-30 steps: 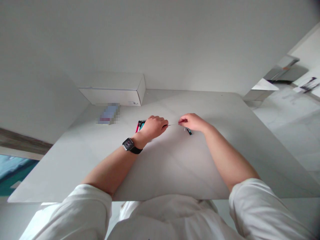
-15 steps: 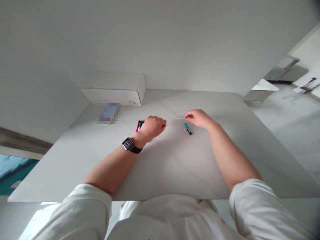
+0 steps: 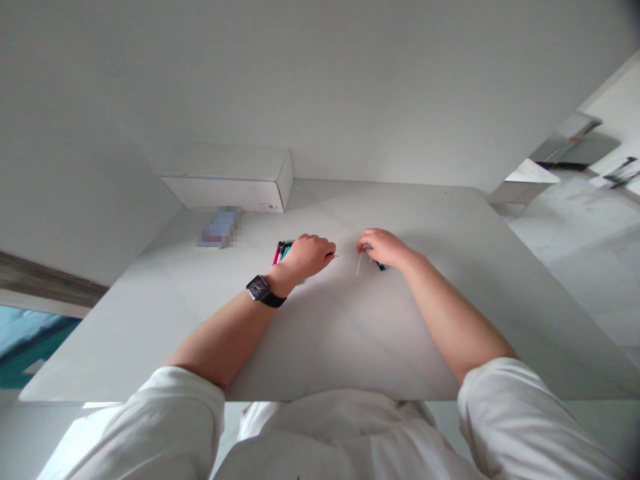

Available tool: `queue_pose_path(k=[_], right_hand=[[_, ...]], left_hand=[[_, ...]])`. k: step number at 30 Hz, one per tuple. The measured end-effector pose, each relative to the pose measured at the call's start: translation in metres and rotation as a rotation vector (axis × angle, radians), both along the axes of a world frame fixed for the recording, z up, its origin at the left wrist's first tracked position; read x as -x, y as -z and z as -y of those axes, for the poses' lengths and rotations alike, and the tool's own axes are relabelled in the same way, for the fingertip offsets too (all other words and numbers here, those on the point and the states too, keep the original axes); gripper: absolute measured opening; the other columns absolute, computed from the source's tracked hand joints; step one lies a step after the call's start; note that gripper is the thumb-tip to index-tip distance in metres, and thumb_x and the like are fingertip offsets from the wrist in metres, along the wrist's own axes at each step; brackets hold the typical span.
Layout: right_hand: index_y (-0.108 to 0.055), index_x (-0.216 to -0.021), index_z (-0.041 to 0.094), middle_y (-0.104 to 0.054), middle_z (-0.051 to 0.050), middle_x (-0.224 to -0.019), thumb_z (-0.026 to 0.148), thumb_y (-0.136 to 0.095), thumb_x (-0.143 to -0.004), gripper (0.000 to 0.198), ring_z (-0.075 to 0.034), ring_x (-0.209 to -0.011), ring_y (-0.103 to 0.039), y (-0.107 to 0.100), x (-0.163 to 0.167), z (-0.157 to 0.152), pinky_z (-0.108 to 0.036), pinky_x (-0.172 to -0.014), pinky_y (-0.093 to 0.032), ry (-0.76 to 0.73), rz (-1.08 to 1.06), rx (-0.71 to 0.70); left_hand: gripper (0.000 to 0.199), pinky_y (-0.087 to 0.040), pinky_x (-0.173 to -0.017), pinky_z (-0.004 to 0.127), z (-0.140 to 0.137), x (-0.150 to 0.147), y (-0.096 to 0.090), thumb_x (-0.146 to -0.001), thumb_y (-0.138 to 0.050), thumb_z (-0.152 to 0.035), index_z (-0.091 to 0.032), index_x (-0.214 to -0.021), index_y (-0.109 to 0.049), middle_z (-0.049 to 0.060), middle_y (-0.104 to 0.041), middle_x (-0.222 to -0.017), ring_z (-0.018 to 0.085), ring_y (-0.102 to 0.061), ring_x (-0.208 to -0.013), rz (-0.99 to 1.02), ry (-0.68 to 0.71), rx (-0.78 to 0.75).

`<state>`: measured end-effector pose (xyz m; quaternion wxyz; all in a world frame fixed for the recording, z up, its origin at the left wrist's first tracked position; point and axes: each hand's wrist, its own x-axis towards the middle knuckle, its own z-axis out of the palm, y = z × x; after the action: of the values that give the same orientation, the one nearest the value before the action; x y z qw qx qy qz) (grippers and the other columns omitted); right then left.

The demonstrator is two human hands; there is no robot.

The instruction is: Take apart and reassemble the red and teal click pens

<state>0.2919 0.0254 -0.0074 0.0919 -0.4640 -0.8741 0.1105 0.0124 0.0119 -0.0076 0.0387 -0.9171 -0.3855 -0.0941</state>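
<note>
My left hand (image 3: 313, 255) is closed above the table, and only a small, thin tip shows past its fingertips; the rest of what it grips is hidden. Beside its wrist lie several pens (image 3: 283, 249), red, black and teal, partly covered by the hand. Off to the right, my right hand (image 3: 384, 246) pinches a thin white stick (image 3: 359, 265), which points down toward me. Under the right hand, the dark end of a teal and black pen part (image 3: 382, 267) shows on the table.
A long white box (image 3: 223, 192) stands against the wall at the back left of the white table (image 3: 340, 347). In front of it lies a blurred-out bluish item (image 3: 220, 227). A black watch (image 3: 258, 287) is on my left wrist.
My right hand has moved left and a little nearer to me, over the teal pen part. The white stick has swung from level to pointing down. My left hand is almost unmoved.
</note>
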Motion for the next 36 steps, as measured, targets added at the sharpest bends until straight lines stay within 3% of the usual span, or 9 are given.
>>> queue_pose_path(k=[10,29,32,36], right_hand=[[-0.080,-0.093,0.024,-0.075,-0.006,-0.106,0.004,-0.059,-0.089,0.029,-0.023,-0.106,-0.066,0.014,0.005,-0.002,-0.032,-0.099,-0.046,0.019,0.060,-0.031],[-0.082,-0.100,0.025,-0.073,-0.008,-0.111,0.004,-0.058,-0.088,0.034,-0.023,-0.106,-0.067,0.005,0.002,0.003,-0.030,-0.094,-0.048,0.096,0.064,0.008],[-0.081,-0.102,0.024,-0.073,-0.008,-0.112,0.005,-0.060,-0.090,0.031,-0.022,-0.108,-0.067,0.001,0.009,0.005,-0.031,-0.096,-0.048,0.082,-0.031,-0.009],[-0.078,-0.100,0.023,-0.075,-0.005,-0.104,0.021,-0.066,-0.095,0.013,-0.019,-0.098,-0.069,-0.002,0.028,0.013,-0.029,-0.091,-0.051,0.047,-0.265,0.045]], left_hand=[[0.018,-0.047,-0.085,0.036,0.001,-0.001,-0.001,-0.102,-0.059,-0.035,-0.026,-0.104,-0.074,0.006,-0.078,-0.101,0.024,-0.071,-0.095,0.007,0.032,0.025],[0.018,-0.047,-0.085,0.036,0.001,0.000,0.000,-0.102,-0.059,-0.035,-0.026,-0.104,-0.074,0.006,-0.077,-0.100,0.023,-0.071,-0.096,0.011,0.030,0.031],[0.018,-0.047,-0.086,0.037,0.002,-0.001,-0.002,-0.102,-0.059,-0.034,-0.026,-0.103,-0.074,0.006,-0.077,-0.099,0.024,-0.070,-0.095,0.026,0.029,0.018],[0.020,-0.046,-0.085,0.038,0.006,-0.004,-0.009,-0.103,-0.055,-0.033,-0.025,-0.103,-0.074,0.006,-0.076,-0.096,0.025,-0.069,-0.093,0.062,0.029,-0.022]])
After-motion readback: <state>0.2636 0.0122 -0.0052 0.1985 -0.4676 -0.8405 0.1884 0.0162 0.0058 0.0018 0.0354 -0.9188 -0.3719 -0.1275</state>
